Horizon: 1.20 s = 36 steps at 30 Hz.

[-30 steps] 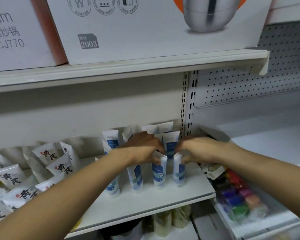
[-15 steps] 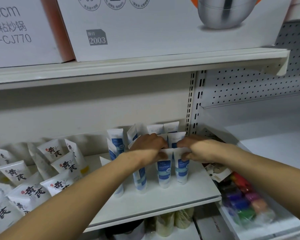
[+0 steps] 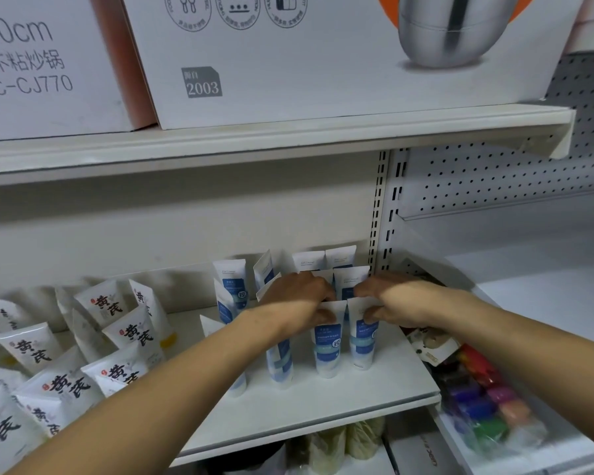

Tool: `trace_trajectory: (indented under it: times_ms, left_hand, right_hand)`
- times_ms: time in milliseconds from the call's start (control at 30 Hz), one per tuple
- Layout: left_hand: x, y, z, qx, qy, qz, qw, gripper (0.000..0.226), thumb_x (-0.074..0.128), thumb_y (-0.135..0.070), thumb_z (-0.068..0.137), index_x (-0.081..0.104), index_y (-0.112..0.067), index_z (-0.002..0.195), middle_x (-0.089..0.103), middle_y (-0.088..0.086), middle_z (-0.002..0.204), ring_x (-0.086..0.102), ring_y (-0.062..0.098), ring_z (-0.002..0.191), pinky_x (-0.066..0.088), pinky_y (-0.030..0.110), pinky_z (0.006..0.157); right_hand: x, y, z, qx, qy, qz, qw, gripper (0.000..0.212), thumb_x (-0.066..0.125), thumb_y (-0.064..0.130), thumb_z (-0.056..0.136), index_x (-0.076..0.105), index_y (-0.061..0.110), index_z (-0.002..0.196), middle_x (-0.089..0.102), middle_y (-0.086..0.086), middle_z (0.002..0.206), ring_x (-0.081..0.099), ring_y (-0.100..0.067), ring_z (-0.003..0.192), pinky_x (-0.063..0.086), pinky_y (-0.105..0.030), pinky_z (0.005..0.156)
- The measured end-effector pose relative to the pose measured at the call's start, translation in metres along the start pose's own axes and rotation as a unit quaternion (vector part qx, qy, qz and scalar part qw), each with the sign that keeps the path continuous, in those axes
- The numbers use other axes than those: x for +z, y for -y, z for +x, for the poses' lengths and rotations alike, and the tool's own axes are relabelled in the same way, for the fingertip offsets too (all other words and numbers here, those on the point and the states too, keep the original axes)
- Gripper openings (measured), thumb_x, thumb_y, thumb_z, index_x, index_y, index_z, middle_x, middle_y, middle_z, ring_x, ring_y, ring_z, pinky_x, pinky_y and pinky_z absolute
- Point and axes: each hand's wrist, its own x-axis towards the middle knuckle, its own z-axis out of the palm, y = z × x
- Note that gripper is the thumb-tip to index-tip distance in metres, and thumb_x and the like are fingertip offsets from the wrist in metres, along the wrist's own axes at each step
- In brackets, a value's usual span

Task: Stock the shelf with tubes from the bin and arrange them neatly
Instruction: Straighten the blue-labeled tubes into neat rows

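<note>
At the center of the frame, my left grip (image 3: 297, 296) pinches the flat crimped top of a blue-and-white tube (image 3: 327, 344) that stands cap-down on the white shelf (image 3: 357, 399). Just to its right, my right grip (image 3: 403, 299) pinches the top of a second tube (image 3: 362, 342), thumb in front and fingers curled over the back. The two tubes stand upright and side by side near the shelf's right end, almost touching.

To their left, two more front-row tubes (image 3: 282, 363) show partly behind my left forearm. Behind my hands, a back row of the same tubes (image 3: 232, 281) stands against the rear wall, some leaning slightly.

In the lower left of the frame, a loose pile of white tubes with black lettering (image 3: 31, 347) lies at mixed angles on the same shelf.

Across the top of the frame, large white cartons (image 3: 288, 63) sit on the upper shelf (image 3: 288, 140); one shows a steel pot and the figure 2003. A perforated back panel (image 3: 494, 180) fills the upper right. In the lower right, a pack of many-colored blocks (image 3: 477, 399) lies in the neighboring bay, blurred. Below the shelf edge, at the bottom center, pale bundles (image 3: 343, 443) are too dim to identify.
</note>
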Motion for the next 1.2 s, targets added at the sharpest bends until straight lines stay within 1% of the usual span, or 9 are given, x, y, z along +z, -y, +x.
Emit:
trace_trajectory:
  times_ms: [133, 233, 433, 567, 667, 833, 967, 1067, 1200]
  left_hand:
    - [0.0, 0.001, 0.0, -0.002, 0.002, -0.008, 1.0, 0.021, 0.063, -0.036, 0.088, 0.066, -0.024, 0.105, 0.067, 0.003, 0.108, 0.06, 0.025, 0.099, 0.042, 0.028, 0.074]
    - [-0.001, 0.001, -0.001, -0.004, 0.003, -0.015, 1.0, 0.022, 0.063, -0.035, 0.089, 0.066, -0.024, 0.106, 0.067, 0.002, 0.108, 0.06, 0.024, 0.099, 0.042, 0.028, 0.074]
    - [-0.001, 0.001, -0.001, -0.012, 0.009, -0.014, 1.0, 0.023, 0.064, -0.037, 0.088, 0.066, -0.025, 0.107, 0.067, 0.001, 0.108, 0.061, 0.023, 0.099, 0.049, 0.033, 0.081]
    - [-0.001, 0.001, -0.001, -0.02, 0.011, -0.017, 1.0, 0.023, 0.064, -0.039, 0.087, 0.066, -0.026, 0.106, 0.067, 0.0, 0.106, 0.061, 0.023, 0.098, 0.049, 0.033, 0.08]
    - [-0.002, 0.001, -0.001, -0.022, 0.016, -0.024, 0.999, 0.023, 0.065, -0.039, 0.086, 0.066, -0.027, 0.106, 0.067, 0.0, 0.105, 0.061, 0.021, 0.097, 0.049, 0.032, 0.081]
    - [-0.002, 0.003, -0.003, -0.025, 0.015, -0.034, 0.999, 0.025, 0.065, -0.038, 0.086, 0.068, -0.027, 0.108, 0.068, -0.002, 0.107, 0.061, 0.019, 0.098, 0.048, 0.031, 0.08]
    - [-0.003, 0.003, -0.003, -0.025, 0.017, -0.045, 0.999, 0.021, 0.066, -0.034, 0.086, 0.069, -0.025, 0.104, 0.069, -0.001, 0.104, 0.062, 0.02, 0.096, 0.048, 0.031, 0.079]
    - [-0.003, 0.002, -0.003, -0.024, 0.019, -0.05, 0.998, 0.021, 0.066, -0.032, 0.086, 0.07, -0.024, 0.105, 0.069, 0.0, 0.105, 0.062, 0.02, 0.096, 0.05, 0.033, 0.082]
    - [-0.003, 0.002, -0.004, -0.023, 0.014, -0.051, 0.998, 0.021, 0.065, -0.032, 0.087, 0.07, -0.023, 0.105, 0.069, 0.0, 0.106, 0.062, 0.019, 0.096, 0.049, 0.03, 0.08]
  right_hand:
    - [-0.001, 0.001, 0.001, -0.005, 0.005, -0.008, 1.0, 0.047, 0.061, 0.03, 0.092, 0.046, 0.027, 0.137, 0.05, -0.001, 0.136, 0.052, -0.02, 0.118, 0.046, -0.032, 0.097]
    - [-0.002, 0.001, 0.001, -0.005, 0.01, -0.011, 1.0, 0.048, 0.06, 0.03, 0.093, 0.045, 0.027, 0.138, 0.049, 0.0, 0.138, 0.05, -0.02, 0.121, 0.044, -0.033, 0.099]
    - [-0.003, 0.004, 0.001, -0.002, 0.013, -0.018, 1.0, 0.049, 0.06, 0.03, 0.093, 0.044, 0.026, 0.139, 0.047, -0.001, 0.138, 0.049, -0.021, 0.122, 0.044, -0.033, 0.1]
    - [-0.004, 0.006, -0.001, 0.009, 0.013, -0.024, 1.0, 0.053, 0.061, 0.035, 0.091, 0.041, 0.029, 0.14, 0.044, 0.0, 0.141, 0.048, -0.021, 0.123, 0.044, -0.035, 0.101]
    - [-0.006, 0.008, -0.004, 0.005, 0.013, -0.012, 1.0, 0.053, 0.062, 0.039, 0.089, 0.042, 0.032, 0.138, 0.045, 0.002, 0.139, 0.049, -0.019, 0.121, 0.045, -0.033, 0.098]
    - [-0.007, 0.011, -0.003, 0.005, 0.013, -0.007, 1.0, 0.054, 0.062, 0.036, 0.09, 0.042, 0.031, 0.14, 0.044, 0.002, 0.143, 0.047, -0.018, 0.125, 0.043, -0.032, 0.102]
    - [-0.007, 0.01, -0.001, 0.007, 0.016, -0.011, 1.0, 0.05, 0.062, 0.034, 0.091, 0.045, 0.028, 0.138, 0.046, 0.0, 0.141, 0.049, -0.02, 0.124, 0.044, -0.034, 0.102]
    - [-0.006, 0.008, -0.002, 0.013, 0.013, -0.006, 1.0, 0.053, 0.061, 0.034, 0.092, 0.042, 0.028, 0.141, 0.044, 0.001, 0.143, 0.047, -0.02, 0.126, 0.042, -0.033, 0.103]
    - [-0.005, 0.006, -0.001, 0.009, 0.019, -0.011, 1.0, 0.053, 0.06, 0.034, 0.092, 0.042, 0.03, 0.141, 0.043, 0.001, 0.143, 0.046, -0.02, 0.126, 0.042, -0.033, 0.103]
